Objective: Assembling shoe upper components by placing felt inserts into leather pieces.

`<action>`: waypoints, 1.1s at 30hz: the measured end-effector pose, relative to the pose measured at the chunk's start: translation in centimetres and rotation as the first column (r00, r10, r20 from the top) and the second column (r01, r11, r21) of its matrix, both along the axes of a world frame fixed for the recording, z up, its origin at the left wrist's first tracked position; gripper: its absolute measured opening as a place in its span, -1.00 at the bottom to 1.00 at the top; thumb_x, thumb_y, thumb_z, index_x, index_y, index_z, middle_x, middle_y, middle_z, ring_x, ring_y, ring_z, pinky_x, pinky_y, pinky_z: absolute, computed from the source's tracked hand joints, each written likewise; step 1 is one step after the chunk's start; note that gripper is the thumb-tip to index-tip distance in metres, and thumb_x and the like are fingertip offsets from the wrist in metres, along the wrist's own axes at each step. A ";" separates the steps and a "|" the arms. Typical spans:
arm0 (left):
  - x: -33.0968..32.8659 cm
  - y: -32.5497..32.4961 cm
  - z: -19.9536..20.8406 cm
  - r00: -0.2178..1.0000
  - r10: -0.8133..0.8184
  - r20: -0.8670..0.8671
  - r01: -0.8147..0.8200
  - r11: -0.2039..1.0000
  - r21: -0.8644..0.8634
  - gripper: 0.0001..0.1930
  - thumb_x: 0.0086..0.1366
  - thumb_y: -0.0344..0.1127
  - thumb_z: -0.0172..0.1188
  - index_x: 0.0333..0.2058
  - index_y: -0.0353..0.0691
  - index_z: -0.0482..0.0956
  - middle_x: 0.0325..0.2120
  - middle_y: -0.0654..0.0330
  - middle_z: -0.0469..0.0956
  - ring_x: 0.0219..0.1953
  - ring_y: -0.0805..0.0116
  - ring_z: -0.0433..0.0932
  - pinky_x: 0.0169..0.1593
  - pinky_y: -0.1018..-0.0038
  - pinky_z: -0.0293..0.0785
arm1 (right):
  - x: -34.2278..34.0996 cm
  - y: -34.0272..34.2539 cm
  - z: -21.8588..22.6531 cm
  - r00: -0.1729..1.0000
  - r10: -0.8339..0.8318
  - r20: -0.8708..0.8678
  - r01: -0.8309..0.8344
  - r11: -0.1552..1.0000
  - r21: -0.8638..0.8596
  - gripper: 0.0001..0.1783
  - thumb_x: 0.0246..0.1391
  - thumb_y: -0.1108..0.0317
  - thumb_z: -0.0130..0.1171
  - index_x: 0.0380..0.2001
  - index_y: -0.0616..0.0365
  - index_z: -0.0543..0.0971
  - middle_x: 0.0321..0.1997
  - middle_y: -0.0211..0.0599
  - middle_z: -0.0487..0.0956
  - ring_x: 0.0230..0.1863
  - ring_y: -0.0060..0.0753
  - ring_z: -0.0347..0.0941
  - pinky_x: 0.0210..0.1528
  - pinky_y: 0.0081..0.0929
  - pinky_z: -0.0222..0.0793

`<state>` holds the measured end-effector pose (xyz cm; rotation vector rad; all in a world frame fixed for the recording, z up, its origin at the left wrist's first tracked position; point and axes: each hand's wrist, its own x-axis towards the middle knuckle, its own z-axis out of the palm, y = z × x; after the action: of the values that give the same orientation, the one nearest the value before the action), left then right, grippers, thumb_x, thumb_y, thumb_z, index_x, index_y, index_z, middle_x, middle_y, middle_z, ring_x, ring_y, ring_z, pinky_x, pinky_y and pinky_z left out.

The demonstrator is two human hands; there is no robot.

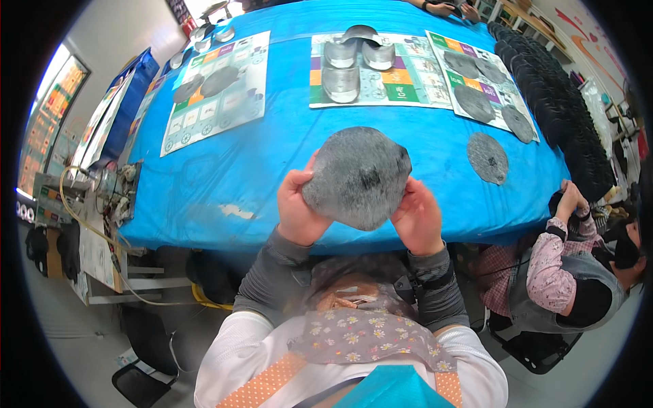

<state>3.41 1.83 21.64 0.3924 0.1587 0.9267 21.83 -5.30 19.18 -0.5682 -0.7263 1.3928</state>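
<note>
Both my hands hold up a grey, mottled, rounded sheet piece (pixel 357 180) above the near part of the blue-covered table (pixel 279 146). It looks like felt or thin fabric, with a small dark patch near its middle and a dark spot at its right edge. My left hand (pixel 300 211) grips its left edge. The fingers of my right hand (pixel 417 216) close on the lower right edge; some fingertips are hidden behind the piece. A similar grey piece (pixel 488 158) lies flat on the table to the right.
Printed sheets (pixel 235 112) on the table bear more grey pieces (pixel 220 81). Shiny grey curved shells (pixel 341 83) sit on the middle sheet. Black stacked items (pixel 544 95) line the right edge. A co-worker (pixel 558 272) sits at right; another person's hands (pixel 445 9) show far off.
</note>
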 end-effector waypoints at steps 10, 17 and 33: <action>3.7 6.7 0.4 0.957 0.246 0.155 -0.260 0.963 0.074 -0.51 0.14 -0.37 -0.03 0.10 -0.15 0.21 0.18 0.07 0.17 0.22 0.07 0.17 0.22 0.10 0.13 | 4.6 4.2 3.1 0.973 -0.220 -0.072 0.226 0.971 0.077 -0.84 0.10 0.46 0.00 -0.22 0.21 0.45 -0.20 -0.31 0.54 -0.15 -0.45 0.46 -0.04 -0.44 0.34; 6.8 7.9 -0.4 0.427 0.850 -0.309 -0.008 0.346 0.938 -0.49 0.08 -0.17 0.31 -0.03 -0.25 0.42 -0.11 0.16 0.47 -0.04 0.31 0.39 0.04 0.40 0.28 | 7.8 8.7 5.2 0.949 -0.137 0.284 0.115 0.989 0.091 -0.86 0.04 0.49 0.07 -0.28 0.18 0.44 -0.26 -0.41 0.52 -0.24 -0.62 0.43 -0.16 -0.63 0.33; 6.2 7.4 -2.0 0.742 0.391 -0.545 -0.102 0.869 0.484 -0.66 0.15 -0.44 0.20 -0.08 -0.33 0.41 -0.21 0.22 0.51 -0.17 0.50 0.47 -0.05 0.55 0.39 | 7.4 11.9 -1.0 0.829 -0.016 0.559 -0.012 0.999 0.047 -0.56 -0.01 0.37 0.26 -0.04 0.20 0.43 -0.07 -0.33 0.46 -0.08 -0.51 0.38 -0.08 -0.57 0.34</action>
<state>9.62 9.28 19.69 1.1215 0.6513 1.0725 29.27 6.57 18.14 -0.9587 -1.2266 1.2019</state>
